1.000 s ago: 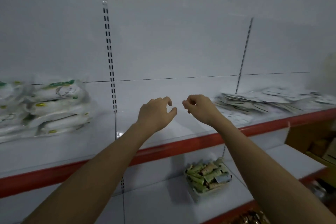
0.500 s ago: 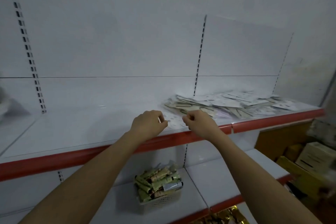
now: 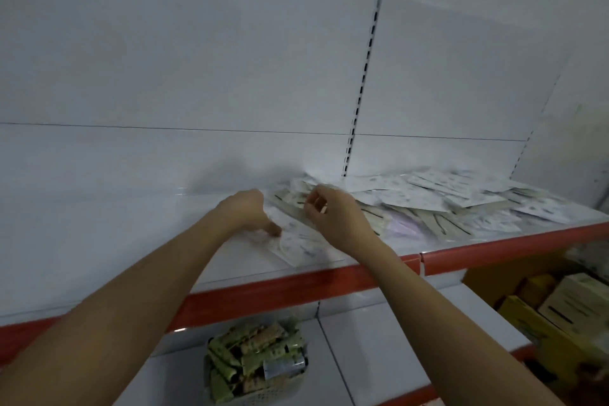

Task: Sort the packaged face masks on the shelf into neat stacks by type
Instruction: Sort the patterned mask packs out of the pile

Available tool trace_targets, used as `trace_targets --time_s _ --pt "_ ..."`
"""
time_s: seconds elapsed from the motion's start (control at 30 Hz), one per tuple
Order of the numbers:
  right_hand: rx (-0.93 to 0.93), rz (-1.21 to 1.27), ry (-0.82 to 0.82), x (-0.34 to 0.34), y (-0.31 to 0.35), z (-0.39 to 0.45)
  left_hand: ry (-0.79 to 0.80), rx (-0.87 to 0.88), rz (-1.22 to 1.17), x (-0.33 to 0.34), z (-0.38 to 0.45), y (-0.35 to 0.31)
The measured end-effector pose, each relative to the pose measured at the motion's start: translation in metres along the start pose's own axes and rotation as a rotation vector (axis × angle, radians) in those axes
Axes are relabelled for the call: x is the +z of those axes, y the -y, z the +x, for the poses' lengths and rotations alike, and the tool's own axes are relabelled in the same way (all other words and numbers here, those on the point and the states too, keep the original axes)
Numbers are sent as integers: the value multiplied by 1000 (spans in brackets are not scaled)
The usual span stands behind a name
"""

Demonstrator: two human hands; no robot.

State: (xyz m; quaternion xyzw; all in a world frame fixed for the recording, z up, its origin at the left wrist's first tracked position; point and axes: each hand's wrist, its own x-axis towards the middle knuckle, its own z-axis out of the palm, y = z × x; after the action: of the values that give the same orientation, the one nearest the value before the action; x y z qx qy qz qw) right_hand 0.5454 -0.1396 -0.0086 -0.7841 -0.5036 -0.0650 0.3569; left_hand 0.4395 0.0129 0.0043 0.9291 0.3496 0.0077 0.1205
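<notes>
Pressing down at the near left edge of the heap, the left hand [image 3: 245,212] is seen knuckles-up with fingers curled; one fingertip or thumb tip touches a printed white packet [image 3: 295,242] lying flat just behind the shelf lip. Whether the packet is pinched or only pinned cannot be told.

The right hand [image 3: 336,216] is held just beside it, fingers curled together, over beige packets; something small and pale shows at the fingertips, but a pinch on a packet cannot be confirmed.

Task status, judged: barely begun. No neat stack is visible. The packaged face masks [image 3: 438,196] lie as one loose, overlapping heap on the right part of the upper shelf [image 3: 99,241]. At least two kinds are mixed: white packets with speckled print and beige ones with dark marks; a pinkish one shows near the front. Bare shelf surface to the left is available for stacks. Nearly all sorting remains.

Containers:
- White basket [image 3: 260,394] on the lower shelf, filled with green and tan tube-like packets, jumbled.
- Yellow and cream cartons [image 3: 560,310] at lower right, apparently closed; contents not visible.
</notes>
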Motion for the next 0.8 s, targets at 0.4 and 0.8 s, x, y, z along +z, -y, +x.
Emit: trace_targets --time_s 0.4,0.8 --pt "44 39 92 -54 -83 112 -36 246 -792 -109 30 -8" --pt "-250 51 290 -97 -189 171 -1045 70 -1396 -48 119 -117"
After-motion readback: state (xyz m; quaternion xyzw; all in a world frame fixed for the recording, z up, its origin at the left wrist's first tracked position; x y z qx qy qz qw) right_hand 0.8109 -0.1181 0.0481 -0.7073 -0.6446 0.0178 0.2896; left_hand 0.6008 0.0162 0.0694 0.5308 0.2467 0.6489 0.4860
